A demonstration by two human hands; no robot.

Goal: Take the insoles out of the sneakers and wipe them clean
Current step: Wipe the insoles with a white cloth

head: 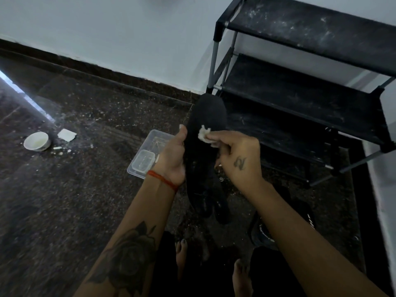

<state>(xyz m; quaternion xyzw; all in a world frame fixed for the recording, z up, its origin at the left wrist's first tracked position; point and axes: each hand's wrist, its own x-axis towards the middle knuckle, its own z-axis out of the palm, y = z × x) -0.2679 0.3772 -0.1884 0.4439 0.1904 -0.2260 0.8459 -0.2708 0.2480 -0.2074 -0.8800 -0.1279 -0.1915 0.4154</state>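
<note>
bowl (36,141) far left on dark floor (70,189), open floor between it and clear tray (150,138). wall (128,39) edge runs behind. left hand (173,155) grips insole (205,129) by left edge, thumb on front, insole upright, toe up, held in air above the floor. insole black, flat, dusty specks. right hand (237,155) pinches white wad (204,136), pressed on insole mid-face. rack (300,93) close at right, just behind insole. sneaker (263,232) on floor, lower right.
</note>
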